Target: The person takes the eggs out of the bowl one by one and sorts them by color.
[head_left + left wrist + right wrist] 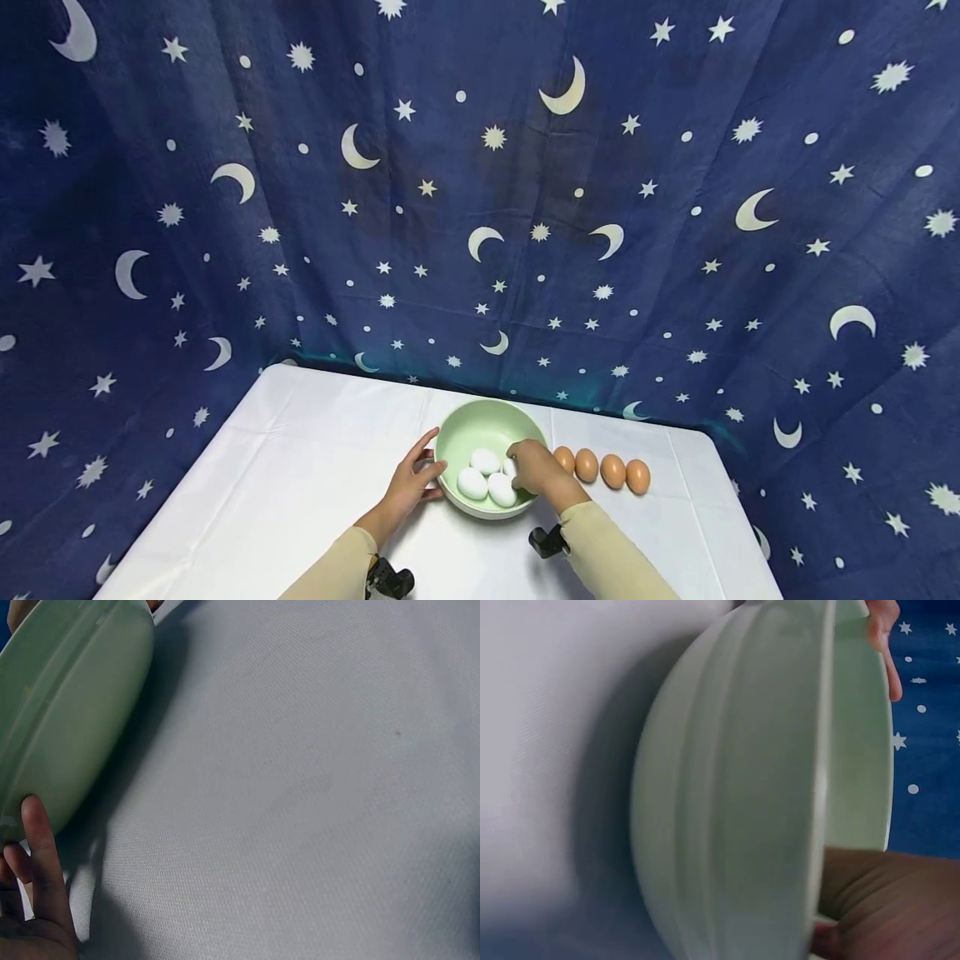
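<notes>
A pale green bowl (480, 421) stands on the white-covered table with several white eggs (485, 462) in it. My left hand (405, 485) holds the bowl's left side, thumb at the rim and fingers along the outer wall; in the left wrist view its fingers (45, 862) lie against the bowl's outside. Reaching over the right rim, my right hand (538, 468) has its curled fingers on a white egg (510, 467) inside the bowl. In the right wrist view the bowl wall (765, 765) hides those fingertips and the egg.
Several brown eggs (612, 472) lie in a row on the tabletop (315, 450), just right of the bowl and close to my right wrist. A dark blue curtain (420, 250) with moons and stars hangs behind the table and along its sides.
</notes>
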The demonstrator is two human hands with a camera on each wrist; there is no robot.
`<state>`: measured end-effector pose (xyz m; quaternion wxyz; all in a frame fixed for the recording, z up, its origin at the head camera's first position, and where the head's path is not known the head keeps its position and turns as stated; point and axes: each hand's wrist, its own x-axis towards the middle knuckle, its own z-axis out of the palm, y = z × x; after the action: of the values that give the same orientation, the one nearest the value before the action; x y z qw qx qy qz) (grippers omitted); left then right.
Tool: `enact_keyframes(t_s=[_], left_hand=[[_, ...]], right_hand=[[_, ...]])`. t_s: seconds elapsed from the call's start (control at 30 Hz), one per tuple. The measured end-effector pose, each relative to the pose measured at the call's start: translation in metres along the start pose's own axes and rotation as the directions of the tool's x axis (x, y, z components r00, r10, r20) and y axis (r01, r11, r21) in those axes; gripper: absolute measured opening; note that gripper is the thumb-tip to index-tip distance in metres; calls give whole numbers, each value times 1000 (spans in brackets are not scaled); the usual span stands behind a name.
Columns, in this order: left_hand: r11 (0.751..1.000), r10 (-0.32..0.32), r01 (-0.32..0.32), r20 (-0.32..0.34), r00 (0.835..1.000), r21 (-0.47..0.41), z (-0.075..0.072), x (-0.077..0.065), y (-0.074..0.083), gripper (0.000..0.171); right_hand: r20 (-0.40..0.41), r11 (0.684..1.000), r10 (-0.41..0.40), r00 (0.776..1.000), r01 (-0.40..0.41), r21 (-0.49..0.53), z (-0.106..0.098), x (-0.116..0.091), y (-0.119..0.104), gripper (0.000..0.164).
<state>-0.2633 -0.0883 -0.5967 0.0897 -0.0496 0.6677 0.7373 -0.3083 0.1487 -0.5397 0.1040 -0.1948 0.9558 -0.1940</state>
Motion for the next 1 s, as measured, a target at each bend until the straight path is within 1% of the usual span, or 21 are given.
enact_keyframes(t_s=[0.1, 0.17, 0.27, 0.33, 0.5, 0.57, 0.63, 0.77, 0.8, 0.9, 1.0], left_hand=[[1000, 8, -7, -22, 1000, 16, -1, 7, -10, 65], [1000, -1, 2, -31, 1000, 21, -2, 12, -16, 65], [1000, -6, 6, -31, 999, 17, -3, 12, -18, 66], [1000, -10, 11, -30, 999, 10, -4, 9, -15, 66], [1000, 4, -4, -16, 1000, 6, -3, -3, 4, 67], [1000, 12, -12, -12, 1000, 5, -3, -6, 8, 67], [1000, 14, -14, -10, 1000, 7, -2, -5, 8, 67], [1000, 4, -4, -20, 1000, 3, -1, 2, -1, 67], [1000, 4, -4, -22, 1000, 7, -1, 4, -5, 67], [1000, 10, -9, -29, 1000, 17, -1, 10, -15, 66], [1000, 14, -13, -27, 1000, 20, -1, 12, -19, 66]], right_hand=[[-22, 999, -34, 999, 35, 21, -1, 1, 2, 48], [-33, 998, -40, 999, 42, 38, 0, 2, 4, 50], [-43, 997, -40, 998, 42, 58, 1, 3, 6, 51], [-43, 996, -36, 998, 39, 77, 1, 3, 7, 51], [-50, 987, -3, 999, 11, 163, 0, 0, 10, 50], [-60, 977, 16, 998, -3, 213, -2, -2, 10, 49], [-83, 965, 37, 996, -14, 262, -3, -6, 11, 48], [-137, 922, 98, 986, -38, 386, -7, -15, 10, 47], [-149, 906, 122, 981, -49, 421, -8, -18, 10, 48], [-161, 845, 198, 967, -85, 529, -10, -26, 12, 49], [-171, 800, 263, 950, -116, 589, -12, -33, 17, 49]])
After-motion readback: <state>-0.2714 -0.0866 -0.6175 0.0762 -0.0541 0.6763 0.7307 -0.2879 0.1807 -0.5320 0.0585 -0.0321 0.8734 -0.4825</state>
